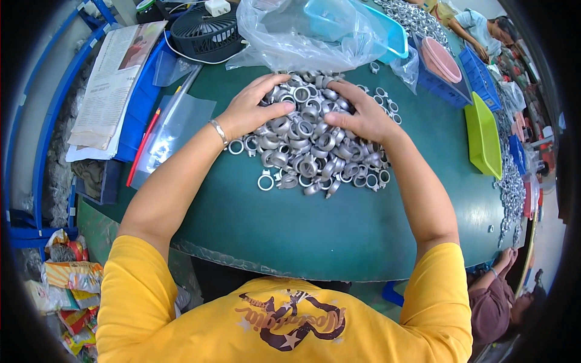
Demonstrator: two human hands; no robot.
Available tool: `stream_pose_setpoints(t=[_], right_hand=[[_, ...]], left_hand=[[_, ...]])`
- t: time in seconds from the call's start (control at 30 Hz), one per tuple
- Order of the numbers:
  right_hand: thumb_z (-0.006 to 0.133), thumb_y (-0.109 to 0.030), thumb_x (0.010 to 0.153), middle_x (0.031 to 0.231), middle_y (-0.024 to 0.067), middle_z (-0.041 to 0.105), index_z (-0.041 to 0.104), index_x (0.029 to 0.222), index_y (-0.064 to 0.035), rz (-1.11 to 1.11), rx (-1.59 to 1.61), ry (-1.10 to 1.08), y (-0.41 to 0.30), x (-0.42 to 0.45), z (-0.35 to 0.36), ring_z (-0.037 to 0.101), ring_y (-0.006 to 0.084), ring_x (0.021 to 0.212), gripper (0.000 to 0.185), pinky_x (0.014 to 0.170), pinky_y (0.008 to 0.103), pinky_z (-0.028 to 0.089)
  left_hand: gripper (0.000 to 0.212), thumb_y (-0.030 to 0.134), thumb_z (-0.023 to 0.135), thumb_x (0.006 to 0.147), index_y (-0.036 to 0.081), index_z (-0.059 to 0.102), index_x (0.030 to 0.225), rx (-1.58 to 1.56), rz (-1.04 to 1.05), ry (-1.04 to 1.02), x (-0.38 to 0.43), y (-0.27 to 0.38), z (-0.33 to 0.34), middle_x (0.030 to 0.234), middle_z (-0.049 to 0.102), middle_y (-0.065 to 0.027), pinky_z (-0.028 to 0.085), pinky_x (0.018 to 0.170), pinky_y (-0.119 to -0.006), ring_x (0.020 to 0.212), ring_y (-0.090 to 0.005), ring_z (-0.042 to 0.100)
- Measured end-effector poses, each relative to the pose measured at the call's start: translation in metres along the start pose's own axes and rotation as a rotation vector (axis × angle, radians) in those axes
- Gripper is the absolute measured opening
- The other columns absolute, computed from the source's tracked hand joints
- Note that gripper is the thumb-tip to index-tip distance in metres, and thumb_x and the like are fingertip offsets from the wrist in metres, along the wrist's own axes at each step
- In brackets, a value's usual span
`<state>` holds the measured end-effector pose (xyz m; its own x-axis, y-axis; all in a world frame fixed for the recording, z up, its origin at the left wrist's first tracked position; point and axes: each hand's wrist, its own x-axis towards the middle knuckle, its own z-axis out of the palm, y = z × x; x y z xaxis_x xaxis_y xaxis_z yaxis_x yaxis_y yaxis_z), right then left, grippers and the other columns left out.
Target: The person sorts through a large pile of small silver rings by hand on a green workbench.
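A heap of grey metal ring-shaped parts (pixel 308 136) lies on the green tabletop (pixel 290 227) in front of me. Each ring seems to carry a small lug on its outer edge. Cupped against the heap's left flank is my left hand (pixel 256 106), thumb and fingers spread over the rings. My right hand (pixel 363 109) rests on the opposite flank in the same way, its fingertips partly hidden among the parts. Neither hand has closed around a single ring. A few rings, such as one loose ring (pixel 265 181), lie flat at the heap's near edge.
Beyond the heap are a clear plastic bag (pixel 308 41), a turquoise tray (pixel 395 36) and a black fan (pixel 206 34). At left lie newspapers (pixel 113 81) and a red pencil (pixel 144 145). A lime-green bin (pixel 483 136) stands right. Two people (pixel 490 299) work at the table's right side.
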<state>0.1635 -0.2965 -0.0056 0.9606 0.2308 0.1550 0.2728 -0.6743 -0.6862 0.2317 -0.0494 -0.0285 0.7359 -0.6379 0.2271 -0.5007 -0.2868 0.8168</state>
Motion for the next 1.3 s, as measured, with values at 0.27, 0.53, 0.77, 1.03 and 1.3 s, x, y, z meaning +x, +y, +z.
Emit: stream_pose_setpoints(t=[0.27, 0.53, 0.77, 1.03, 1.3], right_hand=[[0.075, -0.044, 0.063, 0.116, 0.0166, 0.055, 0.056, 0.113, -0.0048, -0.244, -0.077, 0.081, -0.03, -0.044, 0.014, 0.048, 0.0345, 0.11, 0.066, 0.095, 0.0417, 0.036], [0.073, -0.049, 0.061, 0.114, 0.0169, 0.055, 0.057, 0.113, -0.0087, -0.245, -0.13, 0.118, -0.051, -0.078, 0.025, 0.051, 0.037, 0.103, 0.068, 0.089, 0.0431, 0.041], [0.073, -0.039, 0.069, 0.123, 0.0207, 0.048, 0.054, 0.118, -0.008, -0.265, 0.043, -0.076, -0.039, -0.076, -0.003, 0.049, 0.0341, 0.11, 0.061, 0.093, 0.0411, 0.038], [0.047, -0.029, 0.091, 0.128, 0.0178, 0.046, 0.053, 0.119, -0.006, -0.101, -0.408, 0.182, 0.103, -0.04, -0.039, 0.04, 0.0323, 0.122, 0.037, 0.103, 0.0376, 0.03], [0.045, -0.025, 0.092, 0.117, 0.0188, 0.053, 0.058, 0.111, -0.0028, -0.17, -0.097, 0.15, 0.085, -0.009, -0.054, 0.047, 0.0329, 0.113, 0.032, 0.099, 0.038, 0.033]], left_hand=[[0.063, 0.039, 0.063, 0.075, 0.01, 0.045, 0.128, -0.064, 0.064, -0.103, -0.038, 0.019, 0.01, 0.129, 0.045, -0.0176, 0.031, 0.101, -0.037, 0.121, -0.0309, 0.041], [0.064, 0.036, 0.061, 0.074, 0.006, 0.044, 0.128, -0.062, 0.07, -0.151, -0.061, 0.039, 0.015, 0.128, 0.046, -0.0171, 0.031, 0.101, -0.038, 0.12, -0.0317, 0.042], [0.063, 0.037, 0.058, 0.081, 0.005, 0.039, 0.132, -0.097, 0.123, -0.272, -0.065, 0.041, 0.002, 0.131, 0.041, -0.0186, 0.027, 0.104, -0.037, 0.124, -0.0309, 0.038], [0.052, 0.034, 0.058, 0.084, -0.002, 0.048, 0.12, 0.297, 0.11, 0.131, 0.003, 0.017, 0.009, 0.123, 0.048, -0.0191, 0.035, 0.098, -0.035, 0.115, -0.0324, 0.045], [0.052, 0.028, 0.055, 0.088, 0.0, 0.039, 0.129, -0.147, 0.038, 0.244, 0.081, -0.002, 0.004, 0.131, 0.043, -0.0203, 0.03, 0.102, -0.033, 0.123, -0.0253, 0.04]])
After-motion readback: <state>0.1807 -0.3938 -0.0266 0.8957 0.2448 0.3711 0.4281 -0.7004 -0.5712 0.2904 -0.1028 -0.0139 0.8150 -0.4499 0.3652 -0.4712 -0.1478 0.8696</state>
